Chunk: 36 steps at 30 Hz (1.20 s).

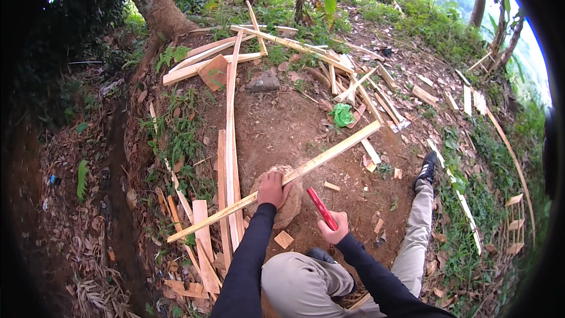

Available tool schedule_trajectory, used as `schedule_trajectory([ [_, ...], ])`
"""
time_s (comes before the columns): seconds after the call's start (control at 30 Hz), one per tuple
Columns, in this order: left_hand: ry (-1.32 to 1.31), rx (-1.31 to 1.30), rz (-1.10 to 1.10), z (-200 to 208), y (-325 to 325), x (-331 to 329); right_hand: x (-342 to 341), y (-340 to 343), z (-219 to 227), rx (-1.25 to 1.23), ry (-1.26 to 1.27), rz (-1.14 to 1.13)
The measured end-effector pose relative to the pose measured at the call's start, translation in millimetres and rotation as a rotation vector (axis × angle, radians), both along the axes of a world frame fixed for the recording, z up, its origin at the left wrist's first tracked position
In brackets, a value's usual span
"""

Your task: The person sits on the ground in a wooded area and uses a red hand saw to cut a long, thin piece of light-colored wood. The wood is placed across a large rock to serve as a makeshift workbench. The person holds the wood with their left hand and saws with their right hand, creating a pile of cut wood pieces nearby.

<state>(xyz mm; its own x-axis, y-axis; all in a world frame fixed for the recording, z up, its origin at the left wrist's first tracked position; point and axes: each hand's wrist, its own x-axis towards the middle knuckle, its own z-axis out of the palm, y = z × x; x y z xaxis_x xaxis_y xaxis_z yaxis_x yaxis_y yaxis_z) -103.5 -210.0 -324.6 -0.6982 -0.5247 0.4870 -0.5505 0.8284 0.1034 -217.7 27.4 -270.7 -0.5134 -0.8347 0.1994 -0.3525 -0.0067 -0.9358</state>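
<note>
My left hand (271, 189) is closed around a long, narrow wooden strip (329, 154), a little left of its middle. The strip slants from lower left to upper right and lies across a rounded, pale brown block (288, 211), a stump or a stone. In my right hand (336, 229) is a slim red tool (321, 205), gripped at its lower end and pointing up and left. Its kind cannot be made out. The tool is apart from the strip, just to the right of the block.
Long planks (231, 123) lie at the left, with more wood piled (353, 85) farther off. A green plastic bag (341, 115) and a grey stone (263, 81) are on the dirt. A tree trunk (154, 3) stands far left; a ditch (122, 200) runs below it. My shoe (426, 168) is at the right.
</note>
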Motion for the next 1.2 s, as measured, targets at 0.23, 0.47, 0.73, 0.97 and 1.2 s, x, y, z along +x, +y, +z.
schedule_trajectory([
  [0.23, -0.042, 0.000, 0.015, 1.5, 2.0, 4.3, 11.3, 81.1, 2.3, 0.028, -0.062, 0.010],
  [0.47, -0.014, -0.013, -0.011, 3.3, 4.0, -2.0, 10.0, -13.9, -10.5, -0.065, 0.065, -0.031],
  [0.73, -0.032, -0.019, 0.015, 0.8, 0.8, 2.2, 10.5, 60.8, 9.4, 0.029, -0.062, 0.011],
  [0.97, -0.035, 0.036, 0.010, -2.6, 2.1, 1.8, 3.5, -8.1, 0.2, -0.016, 0.011, -0.015],
  [1.2, -0.067, -0.021, -0.002, -1.6, 0.6, 4.5, 14.5, 76.0, 3.0, 0.029, -0.002, 0.029],
])
